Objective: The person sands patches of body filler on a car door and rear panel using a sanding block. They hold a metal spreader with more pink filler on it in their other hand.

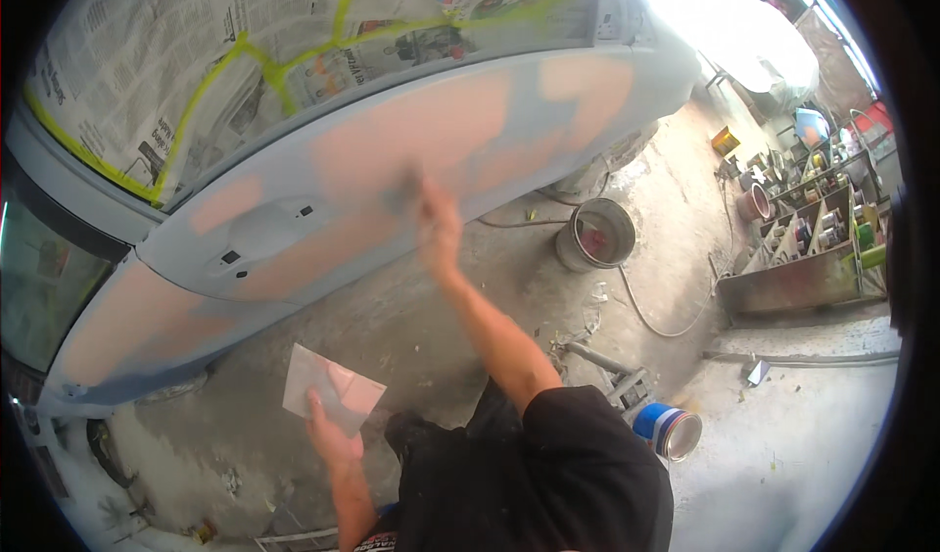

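The right hand is closed on a small spreader, pressing it to the car door panel (pale grey with dull pink filler patches). The left hand, lower, grips a flat pink-smeared board. Above both, newspaper masking carries yellow-green tape.

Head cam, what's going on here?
A person is working on a pale blue car door panel patched with pinkish body filler. The right hand presses a small grey spreader against the panel near the middle filler patch. The left hand holds a flat square mixing board smeared with pink filler, low and away from the panel. Newspaper held by yellow-green tape masks the windows above. A grey metal bucket and a blue-banded can stand on the concrete floor.
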Demonstrator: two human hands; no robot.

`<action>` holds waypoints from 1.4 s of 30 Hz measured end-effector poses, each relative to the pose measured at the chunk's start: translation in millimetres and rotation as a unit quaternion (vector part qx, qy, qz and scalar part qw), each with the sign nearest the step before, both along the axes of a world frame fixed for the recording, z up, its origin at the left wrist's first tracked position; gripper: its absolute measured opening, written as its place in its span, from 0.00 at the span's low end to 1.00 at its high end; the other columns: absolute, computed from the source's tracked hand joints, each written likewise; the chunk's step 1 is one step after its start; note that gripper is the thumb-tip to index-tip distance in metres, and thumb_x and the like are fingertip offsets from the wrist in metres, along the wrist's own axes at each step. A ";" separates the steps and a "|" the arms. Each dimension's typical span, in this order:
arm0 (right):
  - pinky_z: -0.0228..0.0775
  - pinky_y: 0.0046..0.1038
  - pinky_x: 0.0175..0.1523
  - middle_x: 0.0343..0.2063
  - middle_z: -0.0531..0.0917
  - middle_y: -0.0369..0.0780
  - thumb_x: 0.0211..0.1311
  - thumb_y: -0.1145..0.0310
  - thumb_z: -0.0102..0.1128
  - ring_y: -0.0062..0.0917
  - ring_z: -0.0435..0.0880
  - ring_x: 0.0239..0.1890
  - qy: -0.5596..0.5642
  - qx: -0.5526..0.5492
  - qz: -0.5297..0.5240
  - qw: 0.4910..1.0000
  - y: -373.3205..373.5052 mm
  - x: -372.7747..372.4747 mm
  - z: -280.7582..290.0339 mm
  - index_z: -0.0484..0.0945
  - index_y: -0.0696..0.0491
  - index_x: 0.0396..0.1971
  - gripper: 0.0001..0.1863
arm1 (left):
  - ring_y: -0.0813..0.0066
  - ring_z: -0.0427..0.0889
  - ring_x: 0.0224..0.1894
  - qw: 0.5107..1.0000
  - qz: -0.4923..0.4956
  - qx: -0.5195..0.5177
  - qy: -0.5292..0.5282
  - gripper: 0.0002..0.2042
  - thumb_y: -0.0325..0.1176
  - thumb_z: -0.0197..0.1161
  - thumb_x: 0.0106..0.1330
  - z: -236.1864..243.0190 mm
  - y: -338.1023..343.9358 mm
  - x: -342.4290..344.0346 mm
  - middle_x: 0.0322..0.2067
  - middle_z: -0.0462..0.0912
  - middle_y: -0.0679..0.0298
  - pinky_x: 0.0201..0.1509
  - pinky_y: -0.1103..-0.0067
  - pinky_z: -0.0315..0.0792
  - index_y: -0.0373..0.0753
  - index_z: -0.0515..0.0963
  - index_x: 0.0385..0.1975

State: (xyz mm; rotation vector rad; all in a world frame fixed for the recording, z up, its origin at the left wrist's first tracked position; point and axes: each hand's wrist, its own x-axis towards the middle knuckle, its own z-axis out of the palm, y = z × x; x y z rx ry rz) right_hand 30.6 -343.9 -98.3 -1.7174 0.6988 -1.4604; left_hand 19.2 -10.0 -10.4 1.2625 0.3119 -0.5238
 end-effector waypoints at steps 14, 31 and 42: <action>0.67 0.35 0.61 0.54 0.74 0.48 0.49 0.86 0.46 0.38 0.75 0.57 0.150 0.022 0.612 0.776 121.4 -71.7 127.9 0.69 0.46 0.65 0.39 | 0.63 0.74 0.56 0.995 0.088 -0.029 -0.036 0.26 0.47 0.55 0.73 8.4 -15.2 11.7 0.56 0.73 0.56 0.61 0.66 0.68 0.31 0.67 0.60; 0.71 0.26 0.42 0.34 0.82 0.33 0.71 0.61 0.54 0.16 0.77 0.36 0.012 0.531 0.328 0.781 27.4 -162.1 9.6 0.78 0.60 0.45 0.16 | 0.65 0.76 0.54 0.975 -0.194 -0.055 0.091 0.20 0.45 0.52 0.74 -0.3 -114.9 -47.9 0.50 0.77 0.60 0.60 0.67 0.69 0.36 0.70 0.57; 0.71 0.28 0.46 0.39 0.84 0.38 0.68 0.64 0.56 0.21 0.77 0.40 0.013 0.614 0.230 0.755 -31.8 -228.2 -42.8 0.78 0.62 0.49 0.18 | 0.77 0.66 0.23 0.948 -0.258 0.041 0.184 0.18 0.54 0.50 0.73 40.2 -216.9 -98.1 0.24 0.68 0.70 0.23 0.80 0.65 0.45 0.76 0.37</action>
